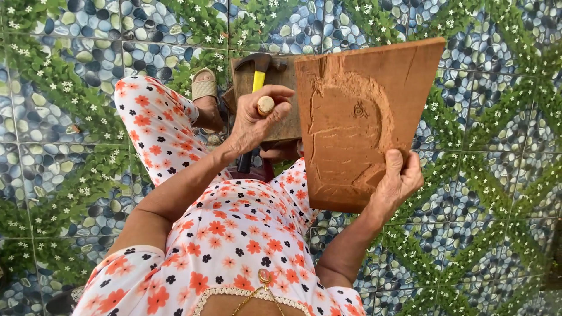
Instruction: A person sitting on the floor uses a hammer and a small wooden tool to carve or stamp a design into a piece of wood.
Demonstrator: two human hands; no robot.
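My right hand (399,182) grips the lower right edge of a reddish-brown wooden board (358,82), held upright and tilted. A rounded figure is carved into the board's face. My left hand (253,122) is closed around a tool with a pale round wooden handle end (265,105), beside the board's left edge. The tool's tip is hidden behind my hand and the board.
A hammer (259,71) with a yellow and black handle lies on a darker wooden block (282,114) behind my left hand. My knee in floral cloth (153,126) and a sandalled foot (205,86) are at left. The floor (486,175) is tiled with a pebble and leaf pattern.
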